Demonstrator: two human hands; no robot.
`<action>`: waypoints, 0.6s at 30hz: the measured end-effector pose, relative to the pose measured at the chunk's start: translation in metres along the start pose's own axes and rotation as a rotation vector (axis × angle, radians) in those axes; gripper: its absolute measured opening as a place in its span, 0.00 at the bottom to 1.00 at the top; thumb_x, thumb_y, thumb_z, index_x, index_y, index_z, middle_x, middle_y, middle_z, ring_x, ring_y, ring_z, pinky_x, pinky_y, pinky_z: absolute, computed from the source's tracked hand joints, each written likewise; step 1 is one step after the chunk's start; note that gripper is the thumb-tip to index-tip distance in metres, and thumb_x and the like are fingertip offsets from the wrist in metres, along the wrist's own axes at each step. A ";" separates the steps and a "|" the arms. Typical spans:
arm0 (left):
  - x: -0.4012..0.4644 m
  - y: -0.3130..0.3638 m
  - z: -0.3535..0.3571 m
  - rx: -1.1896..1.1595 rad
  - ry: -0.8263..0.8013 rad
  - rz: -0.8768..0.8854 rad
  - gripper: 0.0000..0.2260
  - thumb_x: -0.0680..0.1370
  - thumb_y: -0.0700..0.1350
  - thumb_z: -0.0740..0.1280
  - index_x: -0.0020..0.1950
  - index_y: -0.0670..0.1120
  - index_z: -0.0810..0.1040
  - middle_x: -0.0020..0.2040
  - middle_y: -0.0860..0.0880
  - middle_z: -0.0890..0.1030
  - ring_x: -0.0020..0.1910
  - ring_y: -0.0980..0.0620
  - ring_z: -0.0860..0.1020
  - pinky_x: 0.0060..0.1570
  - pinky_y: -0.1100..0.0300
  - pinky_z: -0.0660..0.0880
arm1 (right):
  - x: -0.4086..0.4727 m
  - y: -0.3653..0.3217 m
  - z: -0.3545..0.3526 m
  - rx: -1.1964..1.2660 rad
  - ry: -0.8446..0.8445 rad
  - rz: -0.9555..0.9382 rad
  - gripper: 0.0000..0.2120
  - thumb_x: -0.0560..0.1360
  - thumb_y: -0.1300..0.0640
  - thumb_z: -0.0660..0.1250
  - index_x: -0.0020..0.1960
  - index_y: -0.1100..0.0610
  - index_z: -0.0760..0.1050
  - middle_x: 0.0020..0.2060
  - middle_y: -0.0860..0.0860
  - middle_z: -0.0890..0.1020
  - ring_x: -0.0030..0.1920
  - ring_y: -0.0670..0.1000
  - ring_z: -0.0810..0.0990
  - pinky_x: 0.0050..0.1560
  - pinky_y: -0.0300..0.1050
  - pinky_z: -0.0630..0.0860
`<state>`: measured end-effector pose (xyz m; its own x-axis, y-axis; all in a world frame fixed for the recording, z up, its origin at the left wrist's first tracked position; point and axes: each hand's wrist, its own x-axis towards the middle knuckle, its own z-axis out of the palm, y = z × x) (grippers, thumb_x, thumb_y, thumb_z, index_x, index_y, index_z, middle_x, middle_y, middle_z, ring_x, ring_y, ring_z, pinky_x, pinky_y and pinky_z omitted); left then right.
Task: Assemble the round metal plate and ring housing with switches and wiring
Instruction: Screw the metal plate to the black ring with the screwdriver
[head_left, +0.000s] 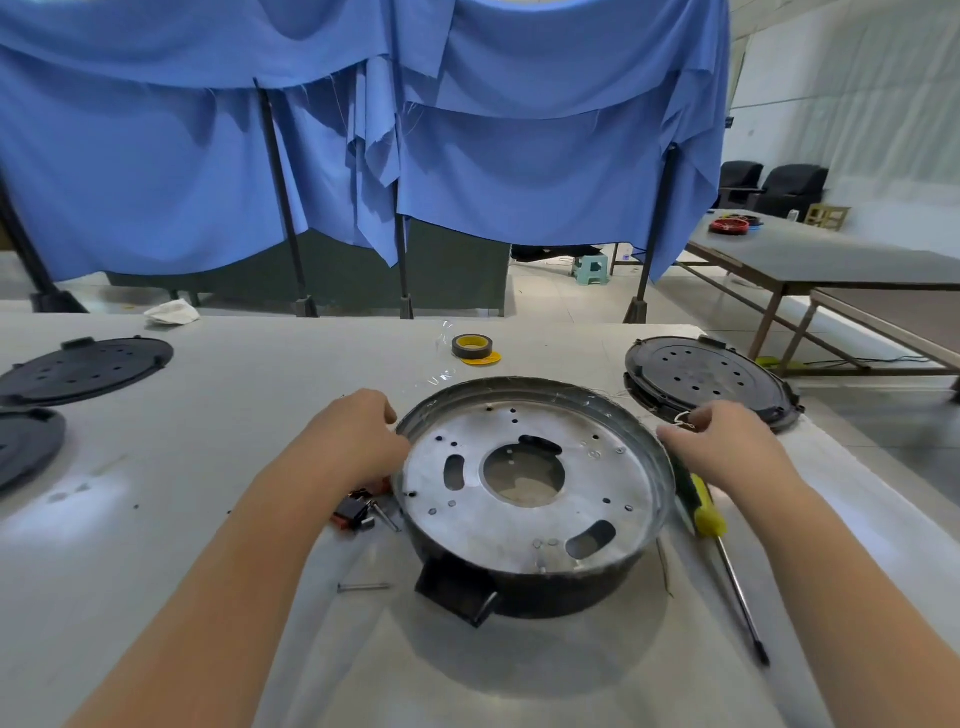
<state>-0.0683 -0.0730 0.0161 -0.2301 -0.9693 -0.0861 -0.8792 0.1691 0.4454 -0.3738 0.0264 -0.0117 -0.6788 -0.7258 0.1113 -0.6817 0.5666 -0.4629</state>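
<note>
Head view, qty and grip.

Qty: 1 ring housing (524, 587), dark, centre of white table (208, 467). 1 round metal plate (524, 499) seated inside housing, w/ large centre hole, several slots and small holes. 1 dark block (457, 590) projects from housing wall on near side. 3 black perforated covers: 1 at far right (711, 379), overhanging table edge; 2 at left, one far (85, 369), one at frame edge (26, 447). 1 tape roll (472, 346) beyond housing, on a yellow disc. 1 screwdriver (719, 540), yellow handle, lying just right of housing, tip toward viewer. Small black/red parts (358, 512), prob. switches, just left of housing; exact count cannot be told. 1 loose screw or pin (363, 587) near front left of housing. 1 white cloth (172, 313) at far table edge.

Grip: left hand (358, 441) at housing's left rim, fingers curled, tips touching rim edge; whether they actually clamp it cannot be told. Right hand (722, 447) at right rim, fingers curled; thumb and forefinger pinch a thin white wire (684, 420). Wire's far end not traceable.

Bkgd: blue cloth (363, 130) hung on poles behind table; 2nd table (831, 260) at right.
</note>
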 end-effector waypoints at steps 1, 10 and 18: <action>0.000 0.000 0.000 -0.053 -0.016 -0.008 0.12 0.74 0.41 0.63 0.57 0.46 0.74 0.36 0.47 0.81 0.33 0.49 0.82 0.29 0.62 0.74 | -0.006 -0.011 -0.007 0.029 0.017 -0.072 0.21 0.74 0.44 0.66 0.59 0.57 0.75 0.52 0.55 0.80 0.50 0.54 0.79 0.52 0.52 0.77; -0.004 0.008 0.002 -0.269 -0.185 0.017 0.27 0.74 0.35 0.57 0.74 0.45 0.61 0.26 0.43 0.81 0.22 0.50 0.80 0.21 0.64 0.73 | -0.120 -0.097 -0.004 0.045 -0.537 -0.775 0.18 0.68 0.33 0.66 0.52 0.43 0.75 0.41 0.38 0.78 0.43 0.38 0.76 0.44 0.38 0.75; -0.014 0.022 0.008 -0.226 -0.373 0.054 0.23 0.75 0.39 0.57 0.69 0.49 0.59 0.26 0.46 0.82 0.23 0.50 0.80 0.25 0.62 0.76 | -0.127 -0.095 -0.004 -0.163 -0.469 -0.869 0.05 0.70 0.53 0.67 0.38 0.51 0.71 0.35 0.45 0.75 0.38 0.47 0.74 0.34 0.40 0.70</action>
<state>-0.0874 -0.0542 0.0198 -0.4441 -0.8227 -0.3549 -0.7583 0.1341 0.6380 -0.2239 0.0663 0.0217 0.2257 -0.9740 -0.0207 -0.9431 -0.2131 -0.2554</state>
